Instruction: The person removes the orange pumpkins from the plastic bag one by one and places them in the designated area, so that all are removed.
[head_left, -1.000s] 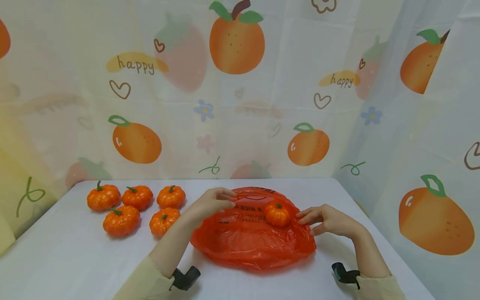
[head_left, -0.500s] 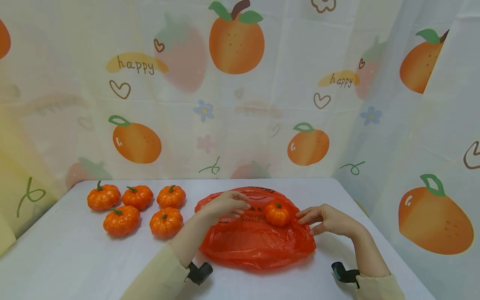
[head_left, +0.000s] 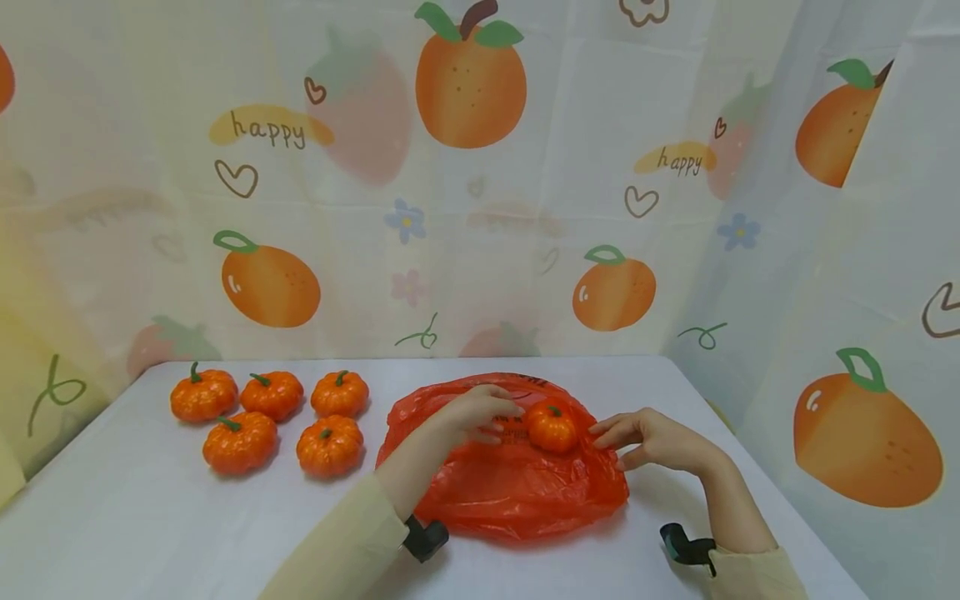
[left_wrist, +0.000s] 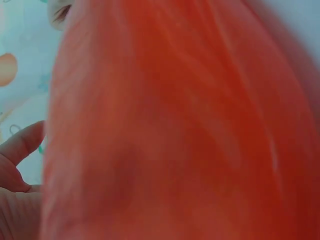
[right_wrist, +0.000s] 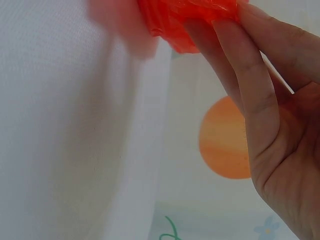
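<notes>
A red plastic bag (head_left: 517, 496) with black print lies spread on the table, its mouth facing up. Inside it, toward the right, sits a small orange pumpkin (head_left: 552, 428) with a green stem. My left hand (head_left: 476, 414) reaches over the bag, fingers loosely extended just left of that pumpkin and holding nothing. In the left wrist view the red bag (left_wrist: 165, 120) covers most of the picture, hiding much of the hand. My right hand (head_left: 656, 440) pinches the bag's right edge; the right wrist view shows fingertips and thumb meeting at the red plastic (right_wrist: 200, 20).
Several more orange pumpkins stand grouped on the left of the white table (head_left: 150, 517), one of them a front pumpkin (head_left: 330, 447) close to the bag. A fruit-printed curtain (head_left: 480, 275) rises behind the table and along its right side.
My left hand has moved right across the bag, from its left rim to beside the pumpkin. The bag's left rim has shifted a little. My right hand has stayed at the right edge.
</notes>
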